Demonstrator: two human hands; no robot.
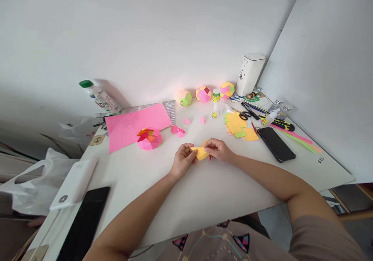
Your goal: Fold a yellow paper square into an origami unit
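Note:
Between my two hands, above the middle of the white table, is a piece of folded yellow paper [201,153]. My left hand [184,158] pinches its left side, thumb in front. My right hand [219,150] grips the right side, with the thumb on the paper's face. Left of my hands sits a partly built pink paper ball [149,141], its top open and showing orange and red inside. Small folded pink pieces [178,131] lie just behind my left hand. A stack of yellow and green paper squares [237,124] is spread to the right.
Three finished paper balls [203,94] line the wall near glue bottles [215,107]. Scissors [245,115], cutters [282,124] and a black phone [276,144] lie at right. Pink paper [136,123], a white bottle [101,98] and a black tablet-like slab [86,222] are at left.

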